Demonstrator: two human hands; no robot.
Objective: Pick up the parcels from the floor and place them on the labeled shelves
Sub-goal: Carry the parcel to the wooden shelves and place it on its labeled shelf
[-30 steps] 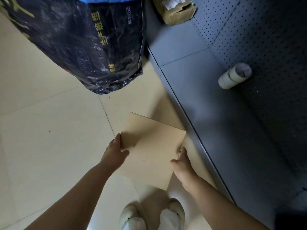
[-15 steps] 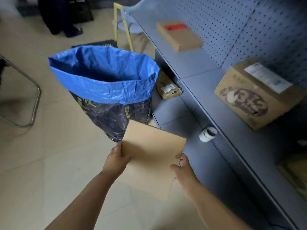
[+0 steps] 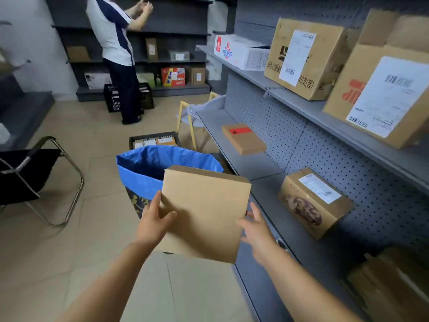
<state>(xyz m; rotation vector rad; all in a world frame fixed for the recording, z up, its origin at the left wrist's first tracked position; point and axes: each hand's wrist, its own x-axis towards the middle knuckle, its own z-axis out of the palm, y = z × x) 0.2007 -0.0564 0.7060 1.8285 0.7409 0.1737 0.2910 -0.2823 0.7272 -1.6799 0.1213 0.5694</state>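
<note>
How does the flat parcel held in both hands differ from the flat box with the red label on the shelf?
The held parcel is gripped off the floor between the left hand and right hand, tilted upright; the red-label box lies flat on the middle shelf, untouched. The held parcel's visible face is plain, with no label showing; the shelf box carries a red sticker on top. Both are thin brown cardboard boxes.

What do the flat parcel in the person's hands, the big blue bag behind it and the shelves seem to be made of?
The flat brown parcel, held by the left hand and right hand, looks like matte cardboard with plain folded edges. The blue bag looks like woven plastic sacking, crinkled and slightly shiny. The grey shelf and its perforated back panel look like painted metal, though that is uncertain.
</note>
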